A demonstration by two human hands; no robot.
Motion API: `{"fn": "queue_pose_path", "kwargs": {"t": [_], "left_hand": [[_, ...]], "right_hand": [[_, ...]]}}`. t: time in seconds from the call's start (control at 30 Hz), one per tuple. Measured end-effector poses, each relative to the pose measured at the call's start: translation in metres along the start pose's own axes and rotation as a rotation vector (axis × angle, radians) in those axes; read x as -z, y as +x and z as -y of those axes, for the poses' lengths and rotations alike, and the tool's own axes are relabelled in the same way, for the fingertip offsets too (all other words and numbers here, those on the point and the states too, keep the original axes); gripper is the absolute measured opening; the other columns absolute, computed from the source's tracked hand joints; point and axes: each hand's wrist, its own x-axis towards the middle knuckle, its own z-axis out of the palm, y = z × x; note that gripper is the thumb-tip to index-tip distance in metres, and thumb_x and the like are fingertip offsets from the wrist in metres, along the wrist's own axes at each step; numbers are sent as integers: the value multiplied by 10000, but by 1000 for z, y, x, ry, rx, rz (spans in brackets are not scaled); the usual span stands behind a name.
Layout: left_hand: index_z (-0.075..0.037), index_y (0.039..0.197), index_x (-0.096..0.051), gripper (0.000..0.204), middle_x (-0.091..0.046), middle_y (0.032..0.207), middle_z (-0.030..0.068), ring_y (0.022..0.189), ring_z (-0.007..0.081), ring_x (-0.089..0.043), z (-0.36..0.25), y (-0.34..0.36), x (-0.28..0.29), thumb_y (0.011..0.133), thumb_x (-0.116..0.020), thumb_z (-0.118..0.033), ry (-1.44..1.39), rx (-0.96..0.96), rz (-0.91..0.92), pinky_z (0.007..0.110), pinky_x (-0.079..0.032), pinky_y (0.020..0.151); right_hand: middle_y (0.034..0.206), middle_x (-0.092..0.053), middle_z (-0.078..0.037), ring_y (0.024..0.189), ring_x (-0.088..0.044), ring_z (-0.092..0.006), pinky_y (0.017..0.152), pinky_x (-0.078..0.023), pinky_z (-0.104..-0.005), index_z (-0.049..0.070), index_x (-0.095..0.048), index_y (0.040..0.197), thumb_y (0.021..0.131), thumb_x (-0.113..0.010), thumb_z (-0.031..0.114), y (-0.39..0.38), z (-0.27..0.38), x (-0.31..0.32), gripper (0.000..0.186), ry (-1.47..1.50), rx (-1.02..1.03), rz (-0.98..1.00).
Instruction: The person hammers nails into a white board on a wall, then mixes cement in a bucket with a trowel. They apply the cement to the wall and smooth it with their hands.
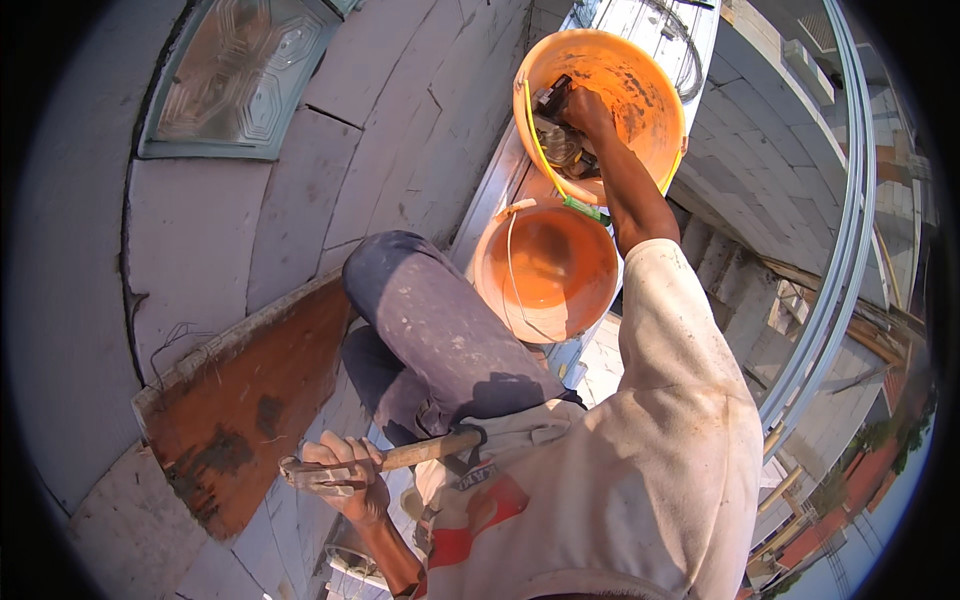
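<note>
My right arm reaches into the larger orange bucket (645, 85), which has a yellow handle. Inside it, my right hand (586, 110) is closed at a black object (553, 95); the fingertips are hidden, so I cannot tell what they hold. Metal pieces (565, 150) lie in the bucket below that hand. At my waist, my left hand (345, 480) is closed round the head end of a hammer. The hammer's wooden handle (415, 452) runs right to a dark strap at my waist.
A smaller orange bucket (560, 260) with a thin handle stands beside my bent knee. Both buckets rest on a narrow metal platform (490, 205). A pale block wall (205, 215) with a glass block (235, 70) rises on the left, near a stained brown board (260, 410). Metal rails (850, 240) curve along the right.
</note>
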Motion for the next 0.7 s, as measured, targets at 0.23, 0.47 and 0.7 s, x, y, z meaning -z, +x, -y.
{"fn": "queue_pose_path", "kwargs": {"t": [0.23, 0.47, 0.7], "left_hand": [[-138, 998, -403, 533, -412, 841, -4, 644, 94, -465, 0, 5, -3, 772, -886, -127, 39, 20, -29, 289, -486, 636], [-133, 1005, -412, 505, -411, 833, -2, 634, 102, -458, 2, 11, -4, 786, -867, -119, 32, 34, -8, 304, -495, 662], [-151, 970, -420, 430, -403, 815, -27, 646, 64, -418, -3, 16, -15, 820, -823, -145, 104, 40, -15, 263, -478, 688]], "right_hand": [[1114, -714, -324, 1020, -702, -505, 897, -572, -561, -54, -729, 1082, 810, -665, 168, 21, -36, -40, 358, -83, -124, -29], [1027, -700, -358, 1014, -692, -496, 888, -554, -543, -74, -731, 1042, 776, -681, 160, 17, -42, -22, 357, -19, -51, 11], [968, -718, -330, 940, -712, -478, 838, -558, -528, -78, -736, 977, 771, -689, 191, 8, -21, -10, 342, 31, 11, 23]]}}
